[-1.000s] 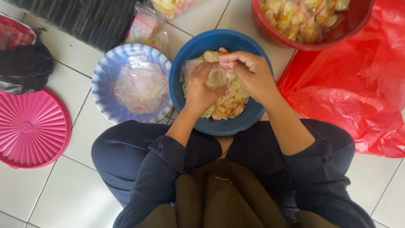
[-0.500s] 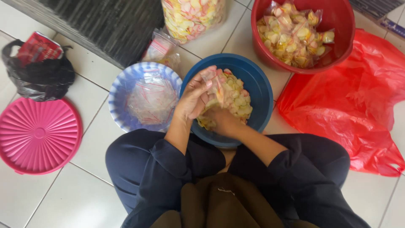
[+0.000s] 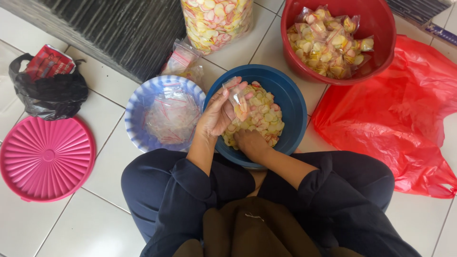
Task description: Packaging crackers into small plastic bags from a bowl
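Now left hand (image 3: 216,114) gripping bag (image 3: 237,101)

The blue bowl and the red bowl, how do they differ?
The blue bowl holds loose chips, with both hands in it; the red bowl holds chips sealed in small clear bags. The blue bowl sits nearest the person, the red bowl farther away. Both are round plastic bowls on the tiled floor.

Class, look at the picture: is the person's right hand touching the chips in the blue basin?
Touching. The head view shows the right hand pressed into the chips inside the blue basin, fingers partly buried, no gap visible.
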